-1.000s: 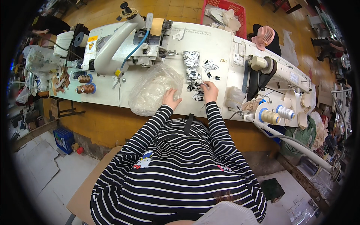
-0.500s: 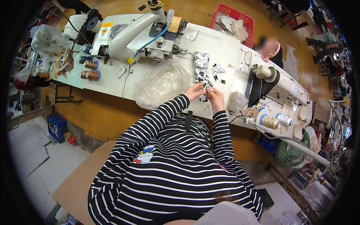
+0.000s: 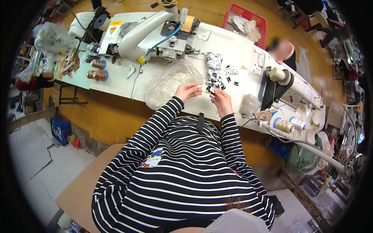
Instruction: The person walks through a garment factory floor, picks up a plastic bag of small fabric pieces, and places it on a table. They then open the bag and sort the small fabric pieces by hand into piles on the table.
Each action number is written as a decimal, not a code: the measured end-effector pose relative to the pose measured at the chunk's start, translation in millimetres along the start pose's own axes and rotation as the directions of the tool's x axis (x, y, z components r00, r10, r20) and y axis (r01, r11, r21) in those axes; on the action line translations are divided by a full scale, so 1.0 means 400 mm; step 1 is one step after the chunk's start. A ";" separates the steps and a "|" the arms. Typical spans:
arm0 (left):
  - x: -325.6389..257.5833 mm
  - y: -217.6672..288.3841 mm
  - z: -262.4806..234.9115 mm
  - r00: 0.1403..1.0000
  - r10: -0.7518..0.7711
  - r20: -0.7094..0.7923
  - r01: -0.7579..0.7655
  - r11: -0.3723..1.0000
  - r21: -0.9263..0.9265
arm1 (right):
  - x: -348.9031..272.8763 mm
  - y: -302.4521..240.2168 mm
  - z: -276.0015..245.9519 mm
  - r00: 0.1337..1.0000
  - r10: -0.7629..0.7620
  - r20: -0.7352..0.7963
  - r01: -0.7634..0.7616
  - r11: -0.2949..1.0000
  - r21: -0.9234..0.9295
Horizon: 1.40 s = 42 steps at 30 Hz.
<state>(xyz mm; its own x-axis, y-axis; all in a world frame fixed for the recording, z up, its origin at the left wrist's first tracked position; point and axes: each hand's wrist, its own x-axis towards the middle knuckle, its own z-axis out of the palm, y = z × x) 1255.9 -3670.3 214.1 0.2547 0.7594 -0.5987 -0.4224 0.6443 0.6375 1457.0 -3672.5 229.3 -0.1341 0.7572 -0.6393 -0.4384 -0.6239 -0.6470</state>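
Left hand (image 3: 188, 92) pinches small white piece (image 3: 199, 87) between thumb and fingers, in front of clear plastic bag (image 3: 161, 86). Right hand (image 3: 221, 102) has fingertips bunched at near end of black-and-white pieces (image 3: 214, 68) heaped on white table (image 3: 235, 101); can't tell if they grip one.

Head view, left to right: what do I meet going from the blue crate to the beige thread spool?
Blue crate, brown thread spools, left hand, right hand, small clear plastic bag, beige thread spool.
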 end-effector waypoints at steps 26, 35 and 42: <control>-0.070 -0.014 -0.248 0.936 0.207 -0.283 -0.147 0.964 0.220 | 0.073 0.024 0.238 0.973 -0.012 0.229 0.091 0.936 -0.339; -0.035 -0.040 -0.306 0.878 0.285 -0.385 -0.108 0.901 0.420 | 0.066 0.025 -0.022 0.959 -0.278 -0.055 0.243 0.905 -0.349; 0.041 -0.023 -0.087 0.945 0.326 0.026 -0.282 0.773 0.568 | 0.067 0.126 -0.284 0.914 -0.400 0.074 0.243 0.392 -0.888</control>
<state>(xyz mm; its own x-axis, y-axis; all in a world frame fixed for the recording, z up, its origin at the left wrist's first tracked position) 1233.7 -3667.0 181.6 0.1253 0.9300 -0.3456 0.0955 0.3354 0.9372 1532.2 -3705.8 132.3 -0.0126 0.9556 -0.2946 0.5845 -0.2320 -0.7775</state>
